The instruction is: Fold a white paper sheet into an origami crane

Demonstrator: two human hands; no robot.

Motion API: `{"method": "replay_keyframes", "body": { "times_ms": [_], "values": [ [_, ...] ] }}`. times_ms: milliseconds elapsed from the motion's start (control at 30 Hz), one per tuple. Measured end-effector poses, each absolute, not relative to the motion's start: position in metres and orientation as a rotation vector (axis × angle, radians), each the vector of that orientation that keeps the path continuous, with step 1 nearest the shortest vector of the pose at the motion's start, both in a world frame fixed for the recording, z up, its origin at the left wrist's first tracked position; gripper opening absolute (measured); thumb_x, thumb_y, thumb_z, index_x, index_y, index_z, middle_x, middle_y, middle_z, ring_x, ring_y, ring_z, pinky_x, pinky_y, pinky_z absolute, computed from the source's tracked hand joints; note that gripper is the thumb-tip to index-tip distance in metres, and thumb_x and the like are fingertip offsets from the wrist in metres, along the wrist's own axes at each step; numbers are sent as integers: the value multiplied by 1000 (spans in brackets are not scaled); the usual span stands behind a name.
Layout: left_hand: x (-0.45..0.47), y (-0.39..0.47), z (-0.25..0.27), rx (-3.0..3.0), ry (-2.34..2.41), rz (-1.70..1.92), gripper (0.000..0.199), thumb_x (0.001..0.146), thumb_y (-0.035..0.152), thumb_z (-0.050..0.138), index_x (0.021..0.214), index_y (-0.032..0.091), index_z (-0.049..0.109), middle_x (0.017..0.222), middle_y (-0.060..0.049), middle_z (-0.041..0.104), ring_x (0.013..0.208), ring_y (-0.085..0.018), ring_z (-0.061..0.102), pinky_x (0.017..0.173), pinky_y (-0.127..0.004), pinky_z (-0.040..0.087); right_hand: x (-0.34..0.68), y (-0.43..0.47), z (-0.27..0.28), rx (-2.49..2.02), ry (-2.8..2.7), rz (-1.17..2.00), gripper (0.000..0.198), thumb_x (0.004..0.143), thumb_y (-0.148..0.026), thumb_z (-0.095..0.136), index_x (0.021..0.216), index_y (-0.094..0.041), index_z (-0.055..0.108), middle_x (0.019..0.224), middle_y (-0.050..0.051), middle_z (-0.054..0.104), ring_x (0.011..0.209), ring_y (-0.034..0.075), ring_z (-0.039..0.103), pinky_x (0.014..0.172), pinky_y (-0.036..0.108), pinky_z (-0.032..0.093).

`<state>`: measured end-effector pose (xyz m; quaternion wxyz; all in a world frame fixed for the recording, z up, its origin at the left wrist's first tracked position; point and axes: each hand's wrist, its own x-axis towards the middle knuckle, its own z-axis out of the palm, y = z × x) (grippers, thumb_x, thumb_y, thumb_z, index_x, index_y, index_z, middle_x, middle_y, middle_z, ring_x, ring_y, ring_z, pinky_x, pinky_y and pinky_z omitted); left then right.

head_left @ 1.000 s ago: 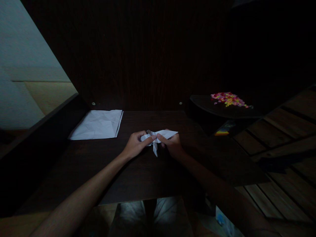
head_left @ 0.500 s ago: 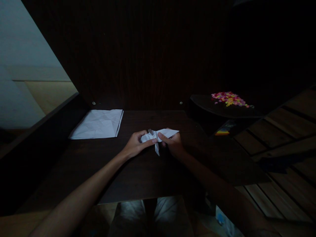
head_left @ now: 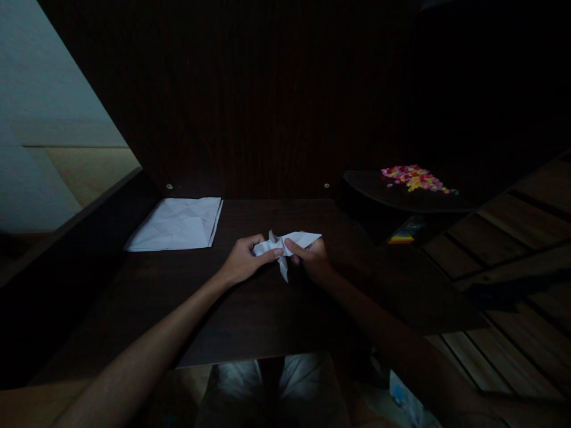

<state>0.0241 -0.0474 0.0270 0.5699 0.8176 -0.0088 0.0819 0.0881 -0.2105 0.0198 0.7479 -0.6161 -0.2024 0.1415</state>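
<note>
Between my two hands is a white folded paper figure (head_left: 303, 239), with wing-like flaps to both sides, a point sticking up and another hanging down. My left hand (head_left: 244, 257) pinches its left part, thumb on top near the middle. On the other side my right hand (head_left: 314, 257) grips the right flap, its thumb pressed close to the centre. The fingers beneath the paper are mostly hidden. At the left back of the dark desk (head_left: 250, 321) lies a small stack of creased white paper sheets (head_left: 176, 224).
A rounded side shelf (head_left: 366, 185) at the right bears a heap of small pink, red and yellow pieces (head_left: 414, 178). Below it is a yellow-edged item (head_left: 400, 239). A dark panel (head_left: 250, 101) rises behind the desk; a low side wall (head_left: 75, 246) bounds its left.
Both hands and the folded paper have shifted very slightly left. The point sticking up has tilted a little and shows lighter. The grip stays the same.
</note>
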Motion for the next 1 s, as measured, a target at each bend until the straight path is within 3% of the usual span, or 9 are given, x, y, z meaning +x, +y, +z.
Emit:
{"method": "replay_keyframes", "body": {
  "times_ms": [1000],
  "values": [
    [24, -42, 30, 1873, -52, 67, 36, 68, 47, 68, 69, 14, 54, 59, 4, 48, 53, -8, 41, 49, -20, 32, 91, -210, 14, -1237, -433, 410, 28, 68, -36, 73, 65, -15, 55, 50, -4, 49, 38, 5, 34, 35, 19, 25]
  ]
}}
